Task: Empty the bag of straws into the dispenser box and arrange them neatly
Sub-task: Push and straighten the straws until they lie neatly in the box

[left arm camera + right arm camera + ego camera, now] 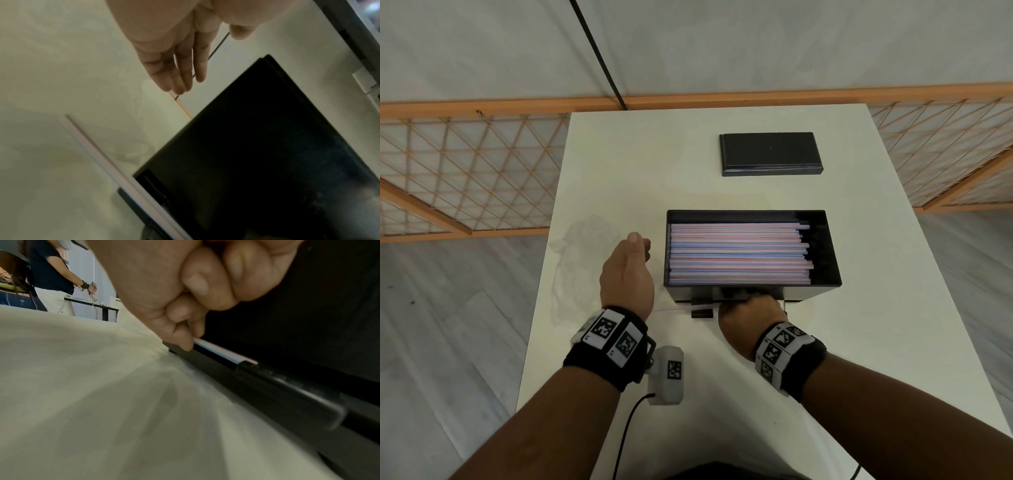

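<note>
The black dispenser box [822, 253] stands open in the middle of the white table, filled with pink and blue striped straws [739, 253] lying side by side; their right ends are uneven. My left hand [633, 253] is open, fingers straight [180, 73], just left of the box's left wall [257, 146]. My right hand [750, 308] is at the box's front slot, fingers curled, thumb and forefinger pinching a single straw [222, 352] that lies in the front tray. That straw [107, 162] sticks out to the left past the box. The clear, crumpled bag [582, 260] lies flat left of my left hand.
The box's black lid [770, 154] lies flat at the back of the table [722, 394]. An orange lattice fence [465, 164] runs behind and beside the table. Another person [51, 272] stands at a far desk in the right wrist view.
</note>
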